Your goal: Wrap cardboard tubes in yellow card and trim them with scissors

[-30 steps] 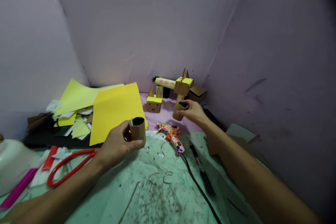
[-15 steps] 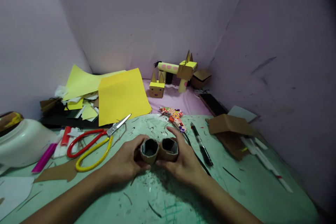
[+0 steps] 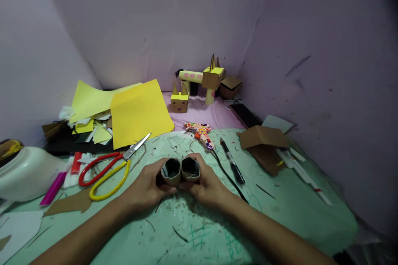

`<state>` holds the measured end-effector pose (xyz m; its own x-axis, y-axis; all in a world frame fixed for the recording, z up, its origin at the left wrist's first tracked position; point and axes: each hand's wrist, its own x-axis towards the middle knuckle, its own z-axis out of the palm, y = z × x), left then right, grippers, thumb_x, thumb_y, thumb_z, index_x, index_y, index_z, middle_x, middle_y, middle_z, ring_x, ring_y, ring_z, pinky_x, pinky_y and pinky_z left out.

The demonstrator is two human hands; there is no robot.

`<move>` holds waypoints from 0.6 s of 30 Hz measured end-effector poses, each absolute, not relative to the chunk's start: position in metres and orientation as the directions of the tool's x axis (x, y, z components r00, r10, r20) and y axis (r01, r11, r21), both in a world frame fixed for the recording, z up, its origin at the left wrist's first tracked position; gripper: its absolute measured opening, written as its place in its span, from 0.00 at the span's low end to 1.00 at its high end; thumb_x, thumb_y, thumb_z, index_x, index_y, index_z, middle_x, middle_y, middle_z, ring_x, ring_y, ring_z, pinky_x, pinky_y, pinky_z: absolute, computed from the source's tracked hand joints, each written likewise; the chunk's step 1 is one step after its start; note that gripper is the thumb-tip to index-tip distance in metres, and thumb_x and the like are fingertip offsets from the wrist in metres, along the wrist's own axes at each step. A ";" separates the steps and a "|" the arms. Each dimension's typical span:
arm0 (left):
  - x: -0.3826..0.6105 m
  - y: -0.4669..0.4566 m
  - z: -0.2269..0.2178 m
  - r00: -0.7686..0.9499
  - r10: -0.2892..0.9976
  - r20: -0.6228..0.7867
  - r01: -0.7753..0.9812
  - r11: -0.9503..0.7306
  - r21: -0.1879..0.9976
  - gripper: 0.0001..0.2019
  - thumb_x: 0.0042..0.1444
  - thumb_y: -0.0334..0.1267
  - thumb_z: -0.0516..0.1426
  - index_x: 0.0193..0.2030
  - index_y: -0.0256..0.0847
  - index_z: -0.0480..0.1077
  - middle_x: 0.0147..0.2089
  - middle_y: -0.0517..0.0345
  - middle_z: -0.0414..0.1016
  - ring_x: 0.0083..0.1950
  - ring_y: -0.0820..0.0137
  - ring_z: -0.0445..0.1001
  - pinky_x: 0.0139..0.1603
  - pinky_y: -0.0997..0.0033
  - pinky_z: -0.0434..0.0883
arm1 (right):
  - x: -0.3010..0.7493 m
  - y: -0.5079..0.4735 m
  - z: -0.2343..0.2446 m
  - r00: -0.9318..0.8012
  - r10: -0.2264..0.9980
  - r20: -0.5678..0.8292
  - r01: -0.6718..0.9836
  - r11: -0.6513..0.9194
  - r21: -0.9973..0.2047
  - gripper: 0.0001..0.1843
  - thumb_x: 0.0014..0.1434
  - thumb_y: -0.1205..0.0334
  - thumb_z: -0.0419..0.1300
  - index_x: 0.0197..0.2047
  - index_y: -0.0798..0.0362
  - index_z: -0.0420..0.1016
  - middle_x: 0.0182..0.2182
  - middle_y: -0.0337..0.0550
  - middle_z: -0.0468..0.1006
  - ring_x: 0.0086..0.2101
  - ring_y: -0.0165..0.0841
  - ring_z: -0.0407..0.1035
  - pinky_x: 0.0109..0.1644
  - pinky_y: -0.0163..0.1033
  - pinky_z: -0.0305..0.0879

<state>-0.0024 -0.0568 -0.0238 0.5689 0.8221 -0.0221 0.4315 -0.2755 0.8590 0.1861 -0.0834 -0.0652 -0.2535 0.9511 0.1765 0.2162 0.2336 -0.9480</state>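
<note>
"What is seen on the pale green tabletop (image 3: 298,215)?"
"Thin dark strips (image 3: 180,234) and green scribbles (image 3: 200,232); it is backed by pale lilac walls (image 3: 139,16)."
"What is held?"
"Two short brown cardboard tubes (image 3: 172,181), side by side near its middle: one gripped in the curled fingers of the left hand (image 3: 151,186), the other likewise in the right hand (image 3: 207,184)."

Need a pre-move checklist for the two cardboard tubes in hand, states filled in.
1. Left hand gripping left tube: ok.
2. Right hand gripping right tube: ok.
3. Tubes side by side, open ends up toward camera: ok.
4. Scissors clear of both hands: ok, lying to the left.
5. Glue gun hot: cannot tell.
6. Cord fully visible: not ok, runs out of sight at right forearm.
</note>
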 end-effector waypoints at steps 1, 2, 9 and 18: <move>-0.003 -0.057 -0.024 0.570 0.821 -0.021 0.433 -0.279 0.857 0.10 0.47 0.38 0.59 0.36 0.40 0.65 0.35 0.60 0.71 0.37 0.67 0.68 0.36 0.69 0.65 | 0.186 -0.083 -0.065 -0.253 0.952 0.174 0.209 0.230 -0.951 0.24 0.50 0.67 0.65 0.46 0.46 0.58 0.34 0.36 0.71 0.34 0.34 0.66 0.38 0.40 0.61; -0.003 -0.058 -0.024 0.571 0.821 -0.019 0.434 -0.282 0.856 0.10 0.47 0.38 0.59 0.36 0.40 0.65 0.35 0.60 0.71 0.36 0.68 0.68 0.36 0.69 0.65 | 0.186 -0.083 -0.066 -0.254 0.951 0.174 0.201 0.228 -0.953 0.24 0.49 0.66 0.65 0.46 0.46 0.58 0.34 0.36 0.71 0.34 0.34 0.66 0.38 0.40 0.61; -0.003 -0.058 -0.026 0.565 0.825 0.007 0.440 -0.309 0.843 0.08 0.46 0.34 0.58 0.35 0.40 0.65 0.33 0.62 0.71 0.35 0.68 0.68 0.35 0.70 0.64 | 0.186 -0.081 -0.064 -0.263 0.949 0.174 0.151 0.218 -0.964 0.24 0.48 0.66 0.65 0.45 0.48 0.58 0.34 0.35 0.69 0.34 0.32 0.64 0.39 0.39 0.61; -0.002 -0.057 -0.032 0.551 0.833 0.048 0.440 -0.339 0.832 0.09 0.45 0.37 0.59 0.35 0.41 0.66 0.32 0.62 0.73 0.34 0.68 0.70 0.33 0.70 0.66 | 0.189 -0.083 -0.062 -0.288 0.941 0.180 0.143 0.228 -0.963 0.23 0.48 0.67 0.63 0.45 0.48 0.58 0.34 0.36 0.68 0.34 0.34 0.64 0.39 0.40 0.59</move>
